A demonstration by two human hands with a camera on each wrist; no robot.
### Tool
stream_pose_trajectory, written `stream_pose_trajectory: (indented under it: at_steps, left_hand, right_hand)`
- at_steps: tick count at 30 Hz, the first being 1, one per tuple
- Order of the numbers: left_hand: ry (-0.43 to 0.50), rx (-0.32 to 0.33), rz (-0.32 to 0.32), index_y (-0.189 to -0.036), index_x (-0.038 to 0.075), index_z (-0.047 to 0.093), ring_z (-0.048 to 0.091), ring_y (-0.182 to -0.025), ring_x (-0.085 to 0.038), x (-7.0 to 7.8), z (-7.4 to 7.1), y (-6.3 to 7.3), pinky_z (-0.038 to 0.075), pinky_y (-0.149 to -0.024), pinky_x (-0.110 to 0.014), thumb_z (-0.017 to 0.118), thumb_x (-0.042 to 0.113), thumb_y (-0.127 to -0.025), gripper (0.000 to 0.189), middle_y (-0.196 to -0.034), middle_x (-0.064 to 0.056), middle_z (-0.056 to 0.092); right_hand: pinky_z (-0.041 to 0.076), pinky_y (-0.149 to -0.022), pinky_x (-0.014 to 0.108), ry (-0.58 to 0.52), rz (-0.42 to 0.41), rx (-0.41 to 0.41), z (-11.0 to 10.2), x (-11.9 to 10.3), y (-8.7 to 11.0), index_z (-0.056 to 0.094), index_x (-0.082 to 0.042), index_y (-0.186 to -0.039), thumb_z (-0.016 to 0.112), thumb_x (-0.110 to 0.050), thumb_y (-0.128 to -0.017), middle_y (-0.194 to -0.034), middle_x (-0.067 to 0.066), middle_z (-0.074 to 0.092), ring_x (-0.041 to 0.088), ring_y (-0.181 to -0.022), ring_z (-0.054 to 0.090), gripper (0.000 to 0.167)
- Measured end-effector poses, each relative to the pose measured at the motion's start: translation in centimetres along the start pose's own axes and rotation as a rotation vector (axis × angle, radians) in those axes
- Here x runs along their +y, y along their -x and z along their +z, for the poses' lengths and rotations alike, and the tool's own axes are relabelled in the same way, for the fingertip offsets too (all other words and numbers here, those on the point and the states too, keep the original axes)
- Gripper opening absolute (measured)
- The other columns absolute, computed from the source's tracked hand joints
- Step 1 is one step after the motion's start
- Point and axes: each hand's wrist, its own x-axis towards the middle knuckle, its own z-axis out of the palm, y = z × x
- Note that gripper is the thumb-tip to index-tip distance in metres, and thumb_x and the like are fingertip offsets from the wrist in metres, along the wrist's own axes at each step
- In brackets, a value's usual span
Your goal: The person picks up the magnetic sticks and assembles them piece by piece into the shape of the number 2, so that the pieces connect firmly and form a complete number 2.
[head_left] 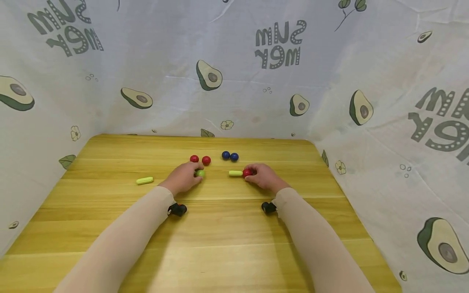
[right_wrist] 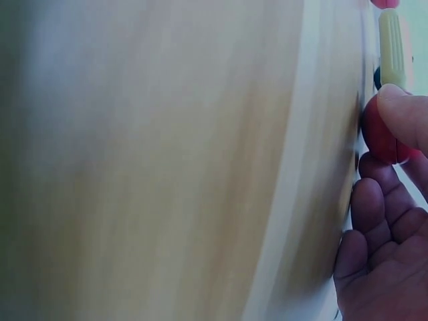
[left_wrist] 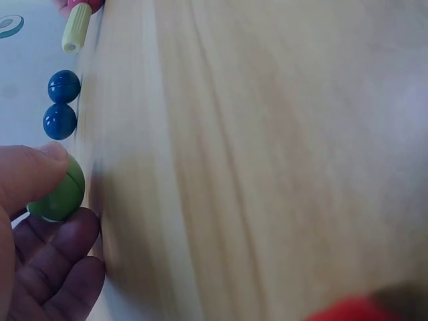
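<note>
A: Head view bright, evenly lit; soft shadows on table (head_left: 220,260) beside both sleeves (head_left: 124,236).
B: Wrist views hazier; table grain blurred, pale glare toward left view's right edge.

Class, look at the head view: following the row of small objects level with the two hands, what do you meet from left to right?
Corn-like yellow-green stick → green ball in the left hand → second corn-like stick → red ball in the right hand.

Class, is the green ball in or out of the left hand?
In: thumb and fingers of the left hand pinch the green ball (left wrist view).
</note>
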Motion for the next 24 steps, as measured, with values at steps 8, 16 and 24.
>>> stream_pose_trajectory:
  at_steps: [8,16,24]
  left_hand:
    - [-0.020,-0.007,0.011,-0.144,0.008,0.061,0.062,-0.126,-0.030,0.3,0.2,0.2,0.049,-0.112,-0.049,0.069,0.024,-0.104,0.045,-0.140,-0.013,0.066]
    - [-0.017,-0.011,0.015,-0.146,0.007,0.060,0.060,-0.133,-0.031,1.3,0.5,0.0,0.046,-0.117,-0.049,0.068,0.024,-0.104,0.046,-0.145,-0.013,0.063]
    - [-0.009,0.000,0.021,-0.144,0.008,0.062,0.062,-0.126,-0.028,1.8,1.3,-0.7,0.048,-0.114,-0.046,0.069,0.026,-0.104,0.045,-0.142,-0.011,0.065]
  right_hand:
    - [0.050,-0.104,0.045,0.001,-0.021,-0.009,0.5,-0.7,-0.2,0.070,-0.011,-0.130,0.072,-0.022,-0.101,-0.125,0.012,0.069,0.027,-0.108,0.059,0.031]
    - [0.050,-0.108,0.046,0.026,-0.031,-0.007,0.9,-0.9,-0.7,0.069,-0.012,-0.132,0.073,-0.023,-0.101,-0.126,0.012,0.069,0.027,-0.111,0.060,0.033]
    - [0.050,-0.106,0.045,0.028,-0.048,-0.012,1.1,-1.2,-1.2,0.070,-0.012,-0.131,0.073,-0.023,-0.101,-0.122,0.010,0.070,0.026,-0.109,0.060,0.032]
